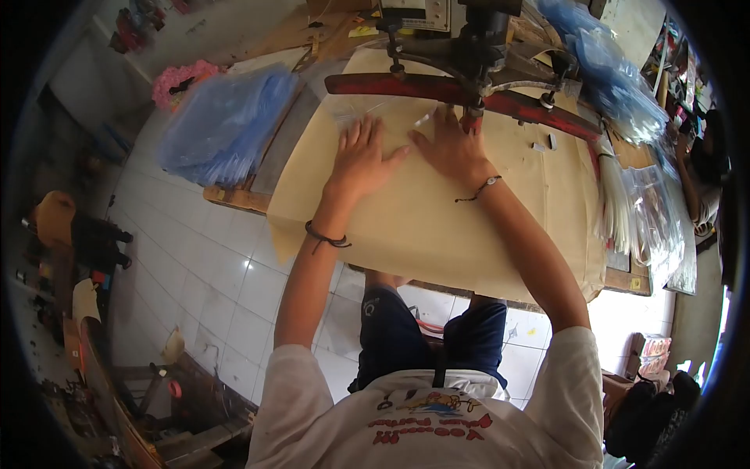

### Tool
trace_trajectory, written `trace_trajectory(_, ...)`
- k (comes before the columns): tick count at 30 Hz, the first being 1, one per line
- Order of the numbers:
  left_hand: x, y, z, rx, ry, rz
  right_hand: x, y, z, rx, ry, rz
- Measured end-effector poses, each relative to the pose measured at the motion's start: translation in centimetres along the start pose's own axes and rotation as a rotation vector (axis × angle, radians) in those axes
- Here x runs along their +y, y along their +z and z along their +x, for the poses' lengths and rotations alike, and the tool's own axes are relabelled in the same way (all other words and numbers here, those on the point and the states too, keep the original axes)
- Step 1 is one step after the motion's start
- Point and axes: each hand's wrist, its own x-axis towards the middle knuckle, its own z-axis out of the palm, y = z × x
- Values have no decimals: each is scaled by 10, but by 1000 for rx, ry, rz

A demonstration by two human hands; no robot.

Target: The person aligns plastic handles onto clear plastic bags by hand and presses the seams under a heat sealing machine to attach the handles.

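My left hand [362,158] lies flat, fingers stretched out, on a clear plastic sheet [344,115] over tan paper [375,227] that covers the worktable. Close by, my right hand [455,148] also rests palm down with its thumb out to the side. Its fingertips reach beneath a long red-and-black bar [406,86] of a machine [483,55], which partly hides them. A small shiny strip [424,119] shows near the right thumb; I cannot make out what it is. Neither hand grips anything.
Bluish plastic bags [230,121] are stacked at the left, and more blue bags [605,70] lie at the back right. Clear bags [656,211] hang over the right edge beside pale strips [616,195]. Two small pieces [551,141] sit on the paper. Another person [703,180] is at far right.
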Motion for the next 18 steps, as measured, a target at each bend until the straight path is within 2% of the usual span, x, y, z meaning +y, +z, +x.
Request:
trace_trajectory(4, 2, -1, -1, 16, 3, -5, 1, -2, -3, 42, -21, -57)
trace_trajectory(10, 2, 0, -5, 37, -3, -5, 3, -7, -15, -110, -56, 121)
trace_trajectory(13, 3, 0, -5, 46, 6, 3, -2, -5, -10, -67, -45, -78)
trace_trajectory(18, 1, 2, -8, 60, 23, 6, -1, -2, 3, -67, 30, -7)
